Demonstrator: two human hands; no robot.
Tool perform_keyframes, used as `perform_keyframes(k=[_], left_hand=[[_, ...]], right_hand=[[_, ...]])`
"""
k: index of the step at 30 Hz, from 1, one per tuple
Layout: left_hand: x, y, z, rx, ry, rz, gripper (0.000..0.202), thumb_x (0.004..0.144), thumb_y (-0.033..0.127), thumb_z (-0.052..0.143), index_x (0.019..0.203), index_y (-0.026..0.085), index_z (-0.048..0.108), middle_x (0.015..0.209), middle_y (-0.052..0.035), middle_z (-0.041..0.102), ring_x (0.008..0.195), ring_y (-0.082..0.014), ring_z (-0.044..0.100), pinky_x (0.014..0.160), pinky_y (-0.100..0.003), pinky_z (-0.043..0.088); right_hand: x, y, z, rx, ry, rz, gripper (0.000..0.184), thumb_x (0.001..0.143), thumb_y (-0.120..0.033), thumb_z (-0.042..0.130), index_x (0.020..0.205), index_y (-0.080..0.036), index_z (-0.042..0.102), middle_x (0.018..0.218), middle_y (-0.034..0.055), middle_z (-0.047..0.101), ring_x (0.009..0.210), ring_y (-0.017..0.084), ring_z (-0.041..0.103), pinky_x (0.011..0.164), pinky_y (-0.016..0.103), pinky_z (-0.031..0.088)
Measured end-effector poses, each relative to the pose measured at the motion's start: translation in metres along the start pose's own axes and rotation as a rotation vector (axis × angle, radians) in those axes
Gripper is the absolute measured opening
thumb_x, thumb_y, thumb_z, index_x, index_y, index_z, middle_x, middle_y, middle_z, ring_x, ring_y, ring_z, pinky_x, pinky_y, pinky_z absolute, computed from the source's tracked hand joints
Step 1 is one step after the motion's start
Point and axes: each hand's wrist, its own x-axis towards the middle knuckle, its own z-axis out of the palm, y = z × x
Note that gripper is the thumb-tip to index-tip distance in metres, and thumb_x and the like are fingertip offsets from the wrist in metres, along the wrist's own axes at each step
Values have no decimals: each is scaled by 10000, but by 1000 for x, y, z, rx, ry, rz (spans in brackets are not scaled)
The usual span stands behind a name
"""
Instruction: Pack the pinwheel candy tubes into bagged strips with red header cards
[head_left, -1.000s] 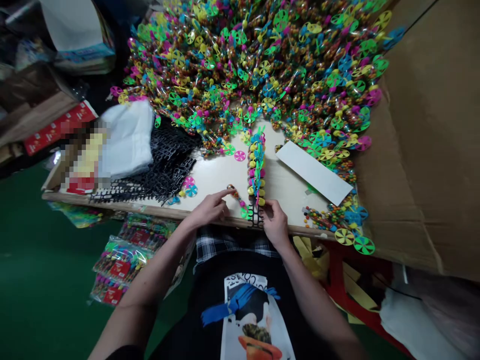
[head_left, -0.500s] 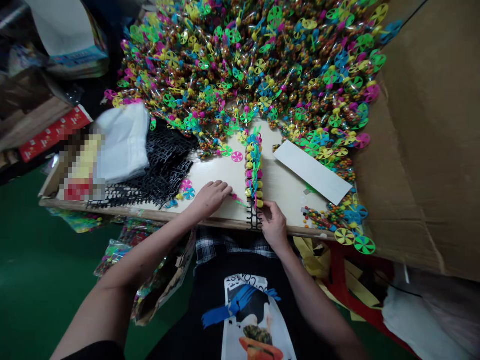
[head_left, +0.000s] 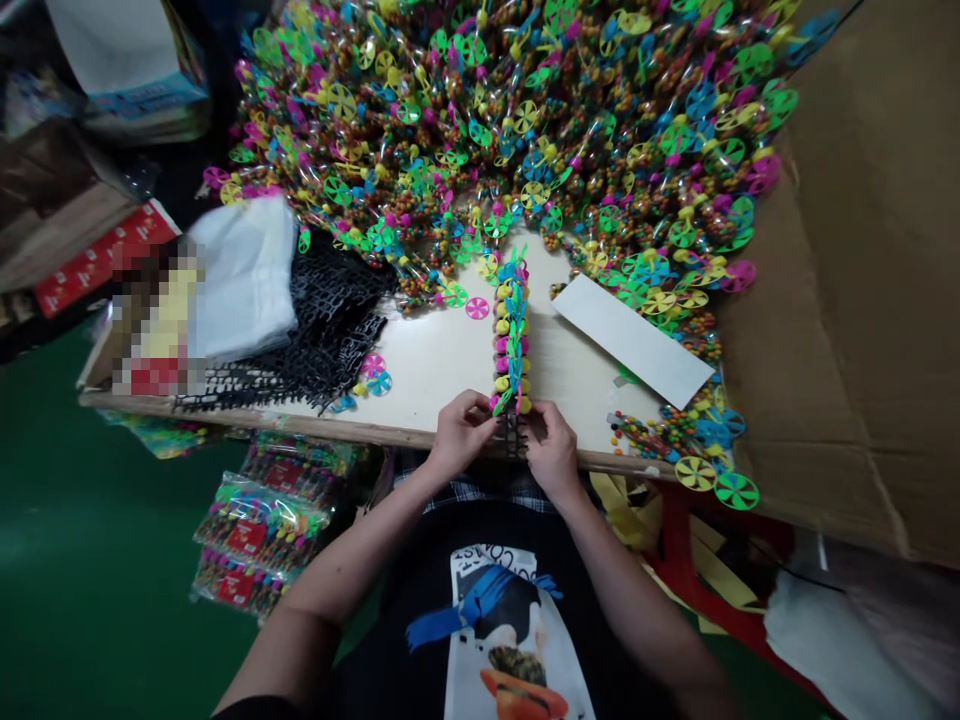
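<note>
Left hand (head_left: 461,435) and right hand (head_left: 553,450) grip a black plastic strip (head_left: 511,436) — glossy pinwheel tubes (head_left: 511,335) line it.

A packing workshop, with heaped pinwheel candy tubes (head_left: 487,130) and a cardboard carton (head_left: 847,300).

Candy pinwheels (head_left: 511,335); tight row on black strip (head_left: 511,436)

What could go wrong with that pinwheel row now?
The row of pinwheel candy tubes is held only at its near end by the left hand and right hand, so its far end could swing and shed tubes. It could also snag the heaped pile just beyond it.
</note>
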Motion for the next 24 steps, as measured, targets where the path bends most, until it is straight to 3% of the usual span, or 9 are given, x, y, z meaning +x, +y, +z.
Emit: perform_keyframes(k=[6, 15, 20, 22, 24], left_hand=[[1, 3, -2, 157, 56, 117, 73, 677, 227, 606, 662, 193, 544, 667, 14, 552, 611, -112, 495, 594, -230, 414], [-1, -2, -3, 290, -4, 262, 27, 724, 188, 575, 716, 213, 567, 757, -38, 617, 759, -176, 565, 720, -299, 455], [6, 3, -34, 385, -135, 296, 107, 760, 252, 617, 853, 200, 609, 859, -65, 649, 832, -189, 595, 749, -304, 476], [27, 9, -53, 473, -132, 337, 103, 807, 267, 575, 872, 196, 612, 851, -66, 646, 829, -187, 598, 752, -305, 477], [58, 17, -71, 638, -58, 382, 112, 836, 237, 525, 887, 192, 615, 866, -75, 637, 853, -197, 593, 767, -319, 470]], right_hand=[[0, 2, 0, 4, -10, -11, 120, 818, -258, 512, 920, -227, 567, 849, 44, 668, 796, 210, 636, 723, 325, 506], [0, -1, -9, -83, -37, -131, 162, 842, -241, 505, 954, -244, 622, 904, 61, 671, 877, 226, 627, 777, 372, 521], [19, 4, -37, -92, -69, -127, 194, 828, -291, 563, 996, -245, 649, 926, 57, 690, 852, 215, 649, 772, 370, 542], [44, 4, -51, -87, -45, -118, 182, 835, -315, 563, 967, -234, 658, 902, 53, 699, 807, 203, 657, 743, 351, 546], [82, 2, -61, -103, 24, -144, 174, 838, -319, 557, 930, -224, 668, 891, 57, 703, 800, 203, 655, 737, 350, 541]])
